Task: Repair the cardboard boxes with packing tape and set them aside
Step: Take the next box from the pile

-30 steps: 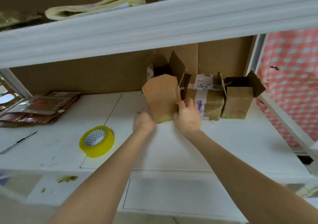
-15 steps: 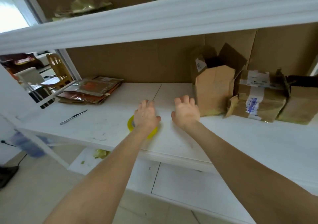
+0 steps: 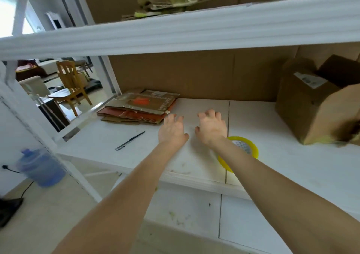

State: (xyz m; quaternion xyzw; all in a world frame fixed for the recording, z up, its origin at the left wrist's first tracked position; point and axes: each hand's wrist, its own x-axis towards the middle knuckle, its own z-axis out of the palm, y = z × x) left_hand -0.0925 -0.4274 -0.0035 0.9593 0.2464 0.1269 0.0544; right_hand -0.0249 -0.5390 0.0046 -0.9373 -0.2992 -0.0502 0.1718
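The left hand [image 3: 172,129] and right hand [image 3: 211,128], empty with fingers loosely spread, reach toward the stack of flattened brown cardboard boxes [image 3: 140,107] at mid-left. These likely remain to be repaired, while an upright brown cardboard box [image 3: 303,105] at far right seems set aside.

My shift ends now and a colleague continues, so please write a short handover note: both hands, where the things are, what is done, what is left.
Left hand: open, empty, above the shelf.
Right hand: open, empty, beside it.
Flattened cardboard stack: just beyond the hands, rear left.
Tape roll: on the shelf, partly under the right forearm.
Thin dark tool, probably a cutter: left of the left hand.
Open box: upright at the right.
Done: unclear whether that box is taped.
Left: probably take cardboard, tape it, set it aside.
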